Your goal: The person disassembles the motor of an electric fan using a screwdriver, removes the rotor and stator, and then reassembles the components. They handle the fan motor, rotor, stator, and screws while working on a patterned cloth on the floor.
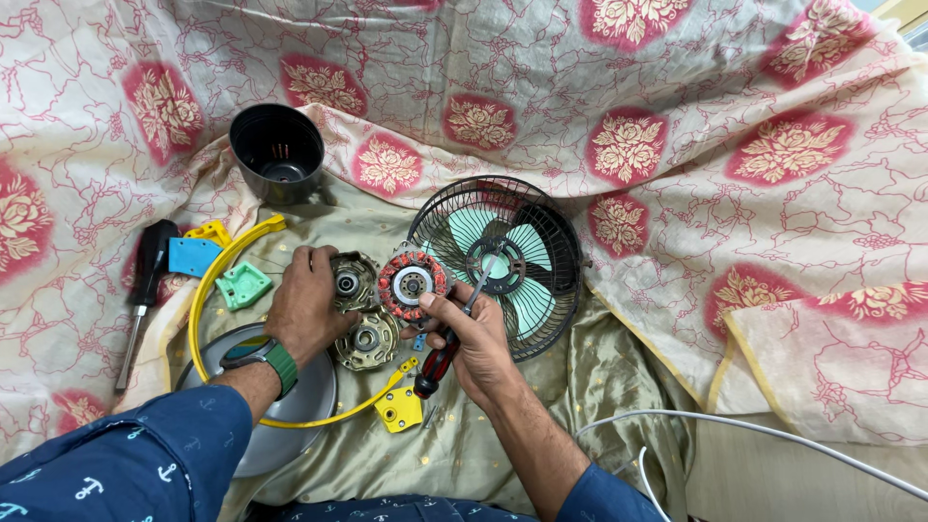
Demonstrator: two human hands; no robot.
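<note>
Far left, a black-handled screwdriver [145, 280] lies on the floral cloth [677, 116], well apart from your hands. Just right of it sit a blue plastic piece [193, 256], a small yellow piece [211, 232] and a green plastic bracket [242, 286]. Further back, a black cup-shaped housing [277, 150] lies tipped with its mouth toward you. A yellow curved bracket [208, 290] arcs from near the cup down around a grey round base [300, 401] near you, ending in a yellow foot [399, 410].

Your left hand [304, 304], green-strapped watch [263, 356] on the wrist, is curled closed over a metal motor housing [354, 283], fingers wrapped over its left side. A second metal end cover [367, 340] lies just near of it, touching your palm edge.

Centre, the motor stator [414, 282], with red windings around a round middle, sits just right of the housing, touching it.

Your right hand [474, 338] is closed around a red-and-black-handled screwdriver [440, 362]; thumb and fingers pinch the shaft, the handle sticks out toward you below the palm, and the tip points far-right toward the fan hub. Your fingertips also touch the stator's right edge.

Right of that, a black wire fan guard [556, 261] with teal fan blades [527, 300] inside lies on an olive cloth [483, 454], just beside the stator.

Near right, a white cable [773, 435] runs across the corner.
</note>
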